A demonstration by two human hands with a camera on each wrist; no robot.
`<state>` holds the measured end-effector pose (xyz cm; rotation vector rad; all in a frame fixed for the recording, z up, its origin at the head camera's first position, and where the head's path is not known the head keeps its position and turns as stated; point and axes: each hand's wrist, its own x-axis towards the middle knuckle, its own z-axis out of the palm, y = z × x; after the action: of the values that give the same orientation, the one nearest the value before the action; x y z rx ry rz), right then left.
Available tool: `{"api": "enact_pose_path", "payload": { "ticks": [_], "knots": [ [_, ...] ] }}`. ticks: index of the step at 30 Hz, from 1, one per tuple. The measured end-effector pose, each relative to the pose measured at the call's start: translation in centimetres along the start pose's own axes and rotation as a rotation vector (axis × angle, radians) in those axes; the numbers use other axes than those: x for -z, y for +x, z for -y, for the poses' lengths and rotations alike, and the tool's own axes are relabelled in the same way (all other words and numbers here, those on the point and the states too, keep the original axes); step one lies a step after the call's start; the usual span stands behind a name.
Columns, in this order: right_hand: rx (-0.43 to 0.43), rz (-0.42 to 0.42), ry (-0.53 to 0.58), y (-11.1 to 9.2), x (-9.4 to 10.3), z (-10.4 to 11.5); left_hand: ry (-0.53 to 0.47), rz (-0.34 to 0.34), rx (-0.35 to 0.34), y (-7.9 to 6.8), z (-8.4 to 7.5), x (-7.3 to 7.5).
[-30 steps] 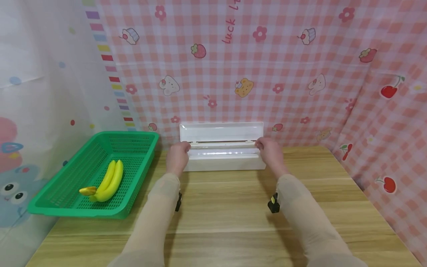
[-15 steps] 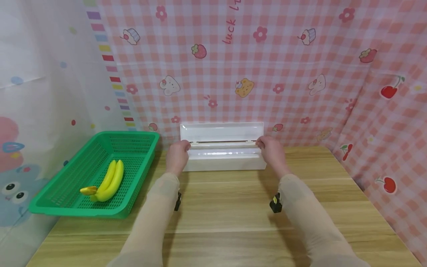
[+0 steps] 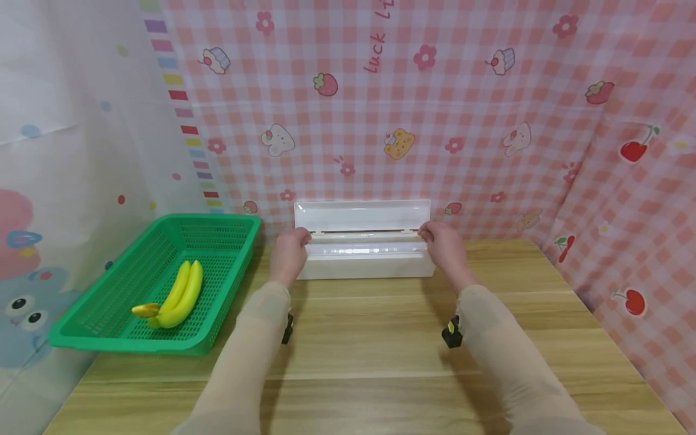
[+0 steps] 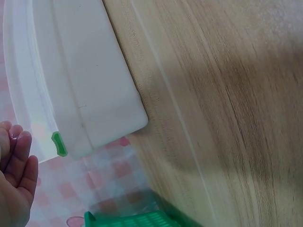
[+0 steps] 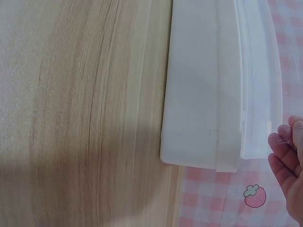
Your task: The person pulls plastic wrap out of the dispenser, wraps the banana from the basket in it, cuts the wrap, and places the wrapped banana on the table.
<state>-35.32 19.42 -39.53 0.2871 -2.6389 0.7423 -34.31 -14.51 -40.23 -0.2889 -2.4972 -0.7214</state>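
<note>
A long white cling film dispenser box (image 3: 365,267) stands at the back of the table, its lid (image 3: 362,215) raised against the cloth. Inside lies a shiny clear roll (image 3: 367,248). At the box's left end my left hand (image 3: 288,257) pinches the edge of clear cling film between thumb and fingers. My right hand (image 3: 446,249) pinches the film the same way at the right end. Both hands are level with the box's rear part. In the right wrist view a thin see-through bit of film (image 5: 284,141) shows at the fingertips. A small green tab (image 4: 59,144) sits on the box's end.
A green plastic basket (image 3: 231,293) stands on the left of the wooden table (image 3: 359,350), with yellow bananas (image 3: 182,299) in it. Pink checked cloth (image 3: 348,109) hangs behind and on the right. White patterned cloth (image 3: 70,175) covers the left side.
Both hands keep their pinch and stay almost in place. The forearms have spread very slightly apart. The box and basket look the same, apart from a small shift of the head view.
</note>
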Motion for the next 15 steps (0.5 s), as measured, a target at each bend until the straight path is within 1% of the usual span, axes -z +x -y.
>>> {"api": "enact_pose_path", "payload": {
  "ticks": [8,15],
  "knots": [
    [0.037,-0.031,-0.011,-0.13,0.36,0.08,-0.01,-0.007,-0.019,-0.02,-0.15,0.38],
    [0.051,-0.034,-0.014,-0.25,0.5,0.13,-0.013,0.018,-0.024,-0.09,-0.19,0.64]
  ]
}}
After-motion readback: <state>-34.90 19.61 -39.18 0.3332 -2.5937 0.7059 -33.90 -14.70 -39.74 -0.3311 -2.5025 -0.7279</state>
